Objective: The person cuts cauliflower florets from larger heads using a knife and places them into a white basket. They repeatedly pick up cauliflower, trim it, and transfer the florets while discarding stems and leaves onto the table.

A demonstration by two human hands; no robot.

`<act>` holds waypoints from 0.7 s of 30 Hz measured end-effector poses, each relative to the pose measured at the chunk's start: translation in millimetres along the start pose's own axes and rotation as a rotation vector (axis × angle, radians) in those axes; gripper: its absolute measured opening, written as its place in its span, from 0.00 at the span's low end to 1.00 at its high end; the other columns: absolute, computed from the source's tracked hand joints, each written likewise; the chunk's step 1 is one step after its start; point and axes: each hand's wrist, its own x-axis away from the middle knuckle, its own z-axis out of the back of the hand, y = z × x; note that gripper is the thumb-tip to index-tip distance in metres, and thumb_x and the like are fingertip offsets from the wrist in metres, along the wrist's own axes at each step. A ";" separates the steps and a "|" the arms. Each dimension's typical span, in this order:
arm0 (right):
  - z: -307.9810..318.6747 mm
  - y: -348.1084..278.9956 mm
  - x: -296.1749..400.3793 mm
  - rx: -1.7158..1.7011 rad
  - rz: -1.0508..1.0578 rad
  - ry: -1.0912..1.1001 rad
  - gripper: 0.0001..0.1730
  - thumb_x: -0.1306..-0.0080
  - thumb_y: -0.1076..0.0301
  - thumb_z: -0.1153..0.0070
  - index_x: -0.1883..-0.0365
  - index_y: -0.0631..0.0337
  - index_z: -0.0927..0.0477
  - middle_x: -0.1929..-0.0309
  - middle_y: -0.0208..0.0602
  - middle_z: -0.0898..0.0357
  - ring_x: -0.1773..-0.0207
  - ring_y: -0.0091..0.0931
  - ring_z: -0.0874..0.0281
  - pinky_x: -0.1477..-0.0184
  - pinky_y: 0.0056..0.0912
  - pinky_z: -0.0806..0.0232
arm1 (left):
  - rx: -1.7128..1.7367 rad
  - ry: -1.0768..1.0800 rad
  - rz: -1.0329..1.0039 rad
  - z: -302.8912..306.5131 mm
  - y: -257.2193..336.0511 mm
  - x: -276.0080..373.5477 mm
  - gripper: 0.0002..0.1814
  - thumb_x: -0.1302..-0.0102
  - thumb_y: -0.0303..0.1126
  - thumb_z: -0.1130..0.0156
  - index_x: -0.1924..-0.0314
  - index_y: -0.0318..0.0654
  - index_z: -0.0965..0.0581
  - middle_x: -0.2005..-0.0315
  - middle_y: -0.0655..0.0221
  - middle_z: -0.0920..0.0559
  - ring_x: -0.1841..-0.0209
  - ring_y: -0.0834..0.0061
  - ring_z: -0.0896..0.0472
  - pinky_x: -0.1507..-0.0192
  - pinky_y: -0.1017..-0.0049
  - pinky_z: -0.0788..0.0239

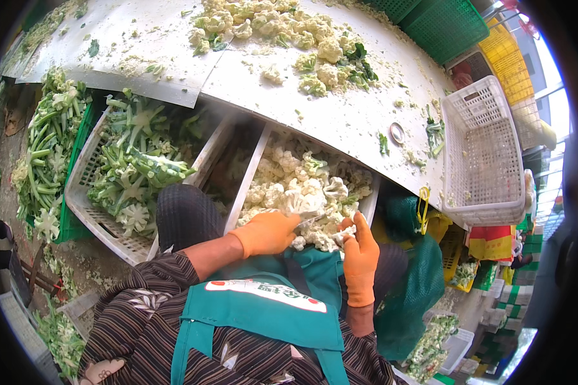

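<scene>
My left hand, in an orange glove, is closed at the near edge of a white plastic crate heaped with cauliflower florets. My right hand, gloved alike, has its thumb and fingers around a small cauliflower piece. Between the hands the thin blade of a knife shows over the florets. Its handle is hidden, and which hand holds it is hard to tell; it seems to come from my left hand. The crate stands partly under the table, just before my lap.
A white table bears cauliflower heads, leaf scraps and a roll of tape. An empty white crate rests at its right end. Left, a white crate and a green crate hold stalks. Green netting hangs at right.
</scene>
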 end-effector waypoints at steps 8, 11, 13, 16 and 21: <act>-96.3 -82.4 -196.2 0.474 0.657 -0.079 0.45 0.35 0.52 0.36 0.28 0.72 0.38 0.34 0.63 0.30 0.30 0.47 0.30 0.31 0.41 0.36 | 0.311 0.387 0.010 30.9 9.8 7.5 0.17 0.30 0.39 0.42 0.47 0.38 0.26 0.76 0.47 0.19 0.70 0.41 0.20 0.65 0.49 0.29; -157.3 -123.6 -280.6 0.611 0.614 -0.119 0.55 0.39 0.37 0.36 0.24 0.64 0.42 0.25 0.57 0.40 0.21 0.50 0.47 0.26 0.52 0.46 | 0.383 0.512 0.015 36.4 11.1 5.2 0.16 0.31 0.38 0.40 0.49 0.36 0.25 0.79 0.48 0.20 0.72 0.42 0.20 0.69 0.54 0.29; -201.5 -143.2 -285.9 0.907 0.485 -0.216 0.60 0.46 0.25 0.39 0.23 0.52 0.40 0.20 0.52 0.49 0.17 0.52 0.64 0.29 0.82 0.65 | 0.485 0.543 0.125 45.1 5.6 7.2 0.15 0.31 0.38 0.39 0.50 0.36 0.24 0.81 0.49 0.21 0.74 0.44 0.20 0.71 0.56 0.30; -225.0 -143.8 -289.5 1.192 0.384 -0.148 0.39 0.38 0.38 0.43 0.37 0.55 0.22 0.27 0.49 0.35 0.21 0.48 0.49 0.29 0.75 0.54 | 0.583 0.494 0.204 54.6 2.7 9.2 0.13 0.30 0.34 0.40 0.50 0.34 0.23 0.82 0.64 0.21 0.81 0.70 0.23 0.75 0.71 0.32; -172.0 -90.5 -258.4 1.098 0.596 -0.044 0.16 0.38 0.58 0.43 0.62 0.60 0.14 0.54 0.43 0.19 0.44 0.45 0.27 0.46 0.49 0.31 | 0.612 0.505 0.120 50.2 6.5 7.8 0.13 0.31 0.35 0.38 0.53 0.34 0.22 0.82 0.52 0.21 0.79 0.52 0.20 0.75 0.63 0.32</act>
